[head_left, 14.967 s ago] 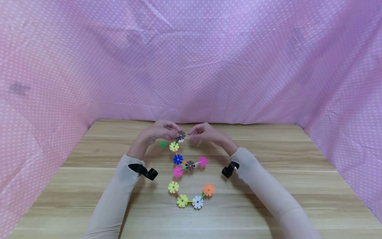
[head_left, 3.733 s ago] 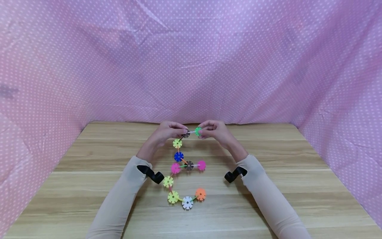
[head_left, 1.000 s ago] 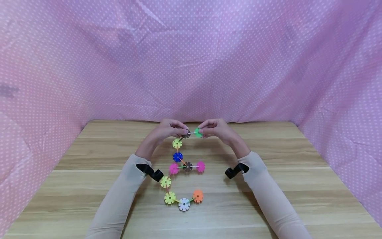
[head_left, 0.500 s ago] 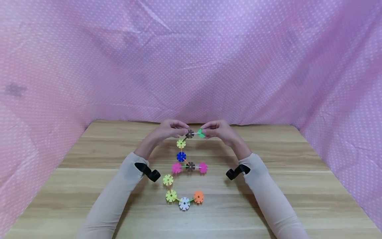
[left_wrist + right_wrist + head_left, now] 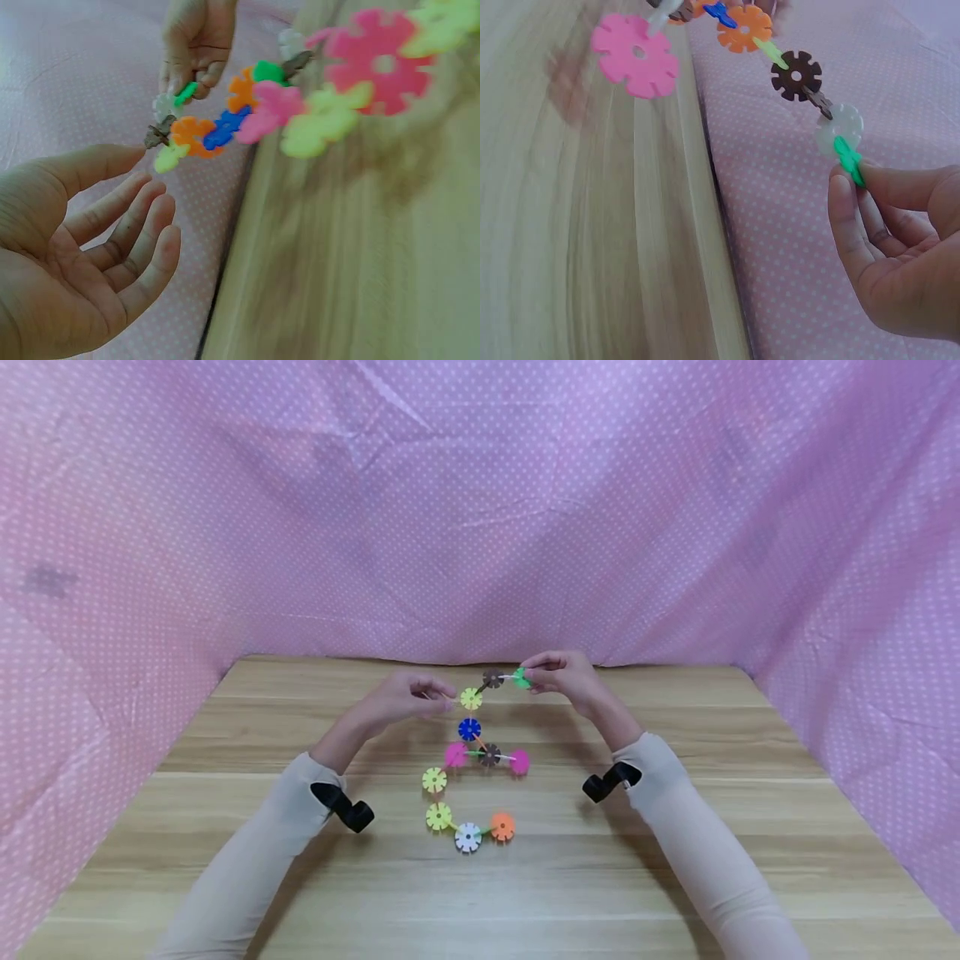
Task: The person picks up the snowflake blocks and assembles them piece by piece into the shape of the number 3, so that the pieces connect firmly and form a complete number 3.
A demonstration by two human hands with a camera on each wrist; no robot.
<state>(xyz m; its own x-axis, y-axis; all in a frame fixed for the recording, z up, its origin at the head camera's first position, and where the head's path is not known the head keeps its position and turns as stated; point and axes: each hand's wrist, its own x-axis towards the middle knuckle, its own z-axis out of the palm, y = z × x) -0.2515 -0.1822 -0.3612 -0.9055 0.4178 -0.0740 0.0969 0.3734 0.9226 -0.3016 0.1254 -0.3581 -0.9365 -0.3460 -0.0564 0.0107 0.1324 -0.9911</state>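
A chain of slotted plastic snowflake discs hangs together edge to edge over the table. My right hand (image 5: 566, 681) pinches the green disc (image 5: 849, 160) at the chain's far end between thumb and fingers. Beside it a whitish disc (image 5: 840, 129) joins the green one to a brown disc (image 5: 492, 678). Yellow (image 5: 471, 698) and blue (image 5: 469, 729) discs follow, then a branch ends in a pink disc (image 5: 520, 762). Nearest the front, a white disc (image 5: 468, 837) and an orange disc (image 5: 502, 827) end the chain. My left hand (image 5: 97, 247) is off the chain, fingers loosely bent, thumb tip close to the brown disc.
The wooden tabletop (image 5: 600, 877) stretches out under the chain. A pink dotted cloth (image 5: 480, 527) hangs right behind its back edge and along both sides. Black wrist straps (image 5: 343, 806) sit on both sleeves.
The green disc, loose on the table 15 seconds ago, is now joined on and in the right hand. The left hand has let go of the brown disc and drawn left; the chain shifted back and right.
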